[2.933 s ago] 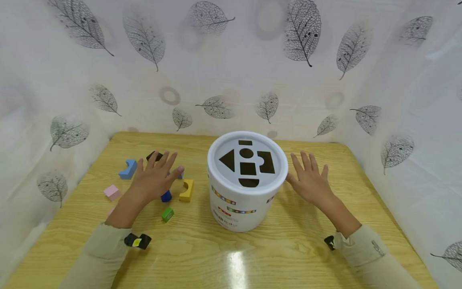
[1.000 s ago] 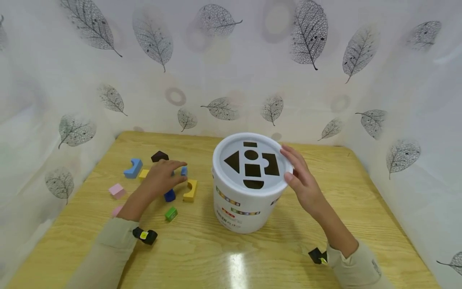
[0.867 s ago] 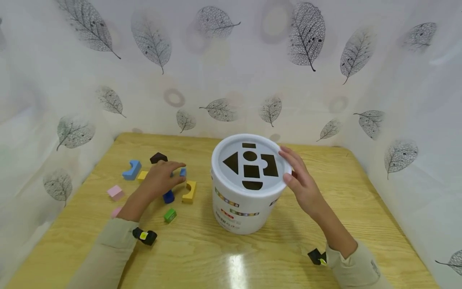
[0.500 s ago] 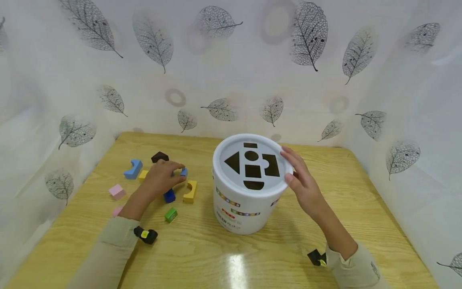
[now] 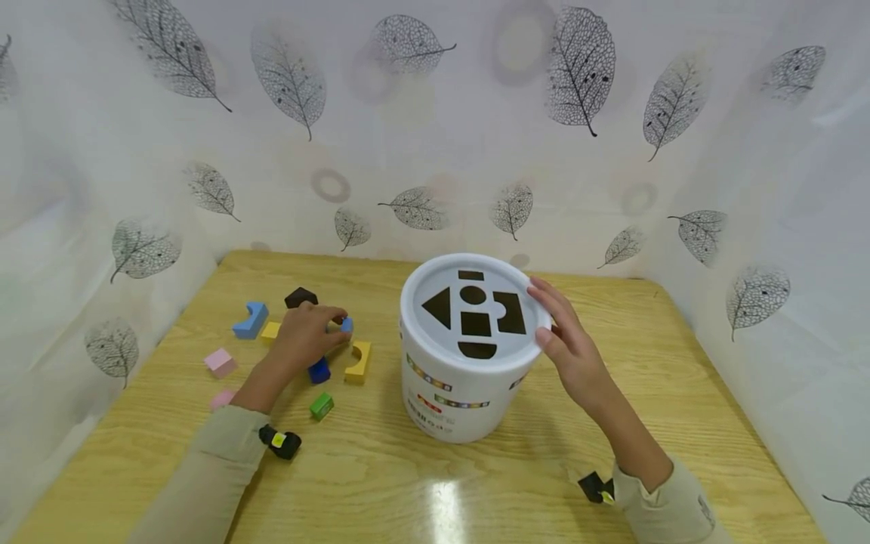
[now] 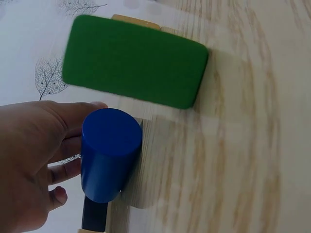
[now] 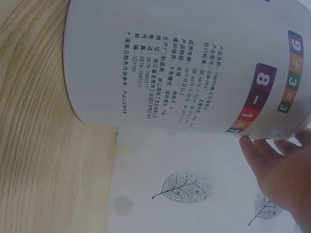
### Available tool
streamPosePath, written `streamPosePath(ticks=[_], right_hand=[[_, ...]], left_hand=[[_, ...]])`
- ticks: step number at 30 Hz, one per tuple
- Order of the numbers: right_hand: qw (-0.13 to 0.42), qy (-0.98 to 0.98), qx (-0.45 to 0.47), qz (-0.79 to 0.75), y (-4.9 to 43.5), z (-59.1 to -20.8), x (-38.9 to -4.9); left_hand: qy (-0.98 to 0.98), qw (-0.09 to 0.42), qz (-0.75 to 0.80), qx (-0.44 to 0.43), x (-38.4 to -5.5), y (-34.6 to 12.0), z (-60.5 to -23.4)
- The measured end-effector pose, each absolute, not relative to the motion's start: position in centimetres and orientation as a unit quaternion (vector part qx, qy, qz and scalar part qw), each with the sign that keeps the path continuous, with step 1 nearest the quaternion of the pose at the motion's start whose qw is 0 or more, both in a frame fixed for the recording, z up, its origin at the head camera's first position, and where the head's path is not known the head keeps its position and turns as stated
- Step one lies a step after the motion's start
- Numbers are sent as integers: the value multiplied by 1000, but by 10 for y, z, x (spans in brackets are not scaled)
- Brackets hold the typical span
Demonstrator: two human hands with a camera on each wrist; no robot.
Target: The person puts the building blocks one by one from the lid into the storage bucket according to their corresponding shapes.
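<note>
My left hand (image 5: 303, 332) is low over the scattered blocks, thumb and forefinger pinching a small light blue block (image 5: 347, 325). In the left wrist view a dark blue cylinder (image 6: 112, 141) stands in front of the fingertips and hides the pinch. A green block (image 6: 133, 60) looms close to that camera. My right hand (image 5: 574, 347) holds the right edge of a white bucket (image 5: 442, 393), thumb at the rim and fingers along its side. Shaped cutouts pierce the bucket's grey lid (image 5: 445, 344). Printed text and sums cover the wall in the right wrist view.
Around the left hand lie a yellow arch block (image 5: 358, 363), a light blue arch block (image 5: 251, 320), a dark brown block (image 5: 300, 296), another yellow block (image 5: 269, 331) and a pink block (image 5: 220, 363). A leaf-patterned cloth (image 5: 435, 113) rises behind the wooden table (image 5: 381, 483).
The right hand has come in onto the bucket's rim. The left hand has gone from spread fingers over the blocks to closing its thumb and forefinger on the small light blue block.
</note>
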State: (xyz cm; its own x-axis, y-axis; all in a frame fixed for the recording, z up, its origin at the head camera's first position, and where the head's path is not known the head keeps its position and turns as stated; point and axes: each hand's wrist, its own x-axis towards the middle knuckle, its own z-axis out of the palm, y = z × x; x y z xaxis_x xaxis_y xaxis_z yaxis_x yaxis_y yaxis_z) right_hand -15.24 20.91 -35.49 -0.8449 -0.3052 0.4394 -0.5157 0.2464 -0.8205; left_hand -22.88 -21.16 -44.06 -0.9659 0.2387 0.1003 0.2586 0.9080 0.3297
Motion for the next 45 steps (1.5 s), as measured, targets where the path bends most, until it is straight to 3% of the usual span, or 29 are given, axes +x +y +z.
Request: streamPosePath(ticks=[23, 37, 45], right_hand=[[92, -783, 260, 557, 209, -354, -150], [91, -781, 260, 561, 209, -356, -151], [92, -778, 261, 564, 209, -356, -151]], left_hand=[[-977, 24, -167, -130, -228, -204, -444], [-977, 49, -158, -135, -228, -203, -443], [-963, 45, -232, -129, -227, -206, -430]])
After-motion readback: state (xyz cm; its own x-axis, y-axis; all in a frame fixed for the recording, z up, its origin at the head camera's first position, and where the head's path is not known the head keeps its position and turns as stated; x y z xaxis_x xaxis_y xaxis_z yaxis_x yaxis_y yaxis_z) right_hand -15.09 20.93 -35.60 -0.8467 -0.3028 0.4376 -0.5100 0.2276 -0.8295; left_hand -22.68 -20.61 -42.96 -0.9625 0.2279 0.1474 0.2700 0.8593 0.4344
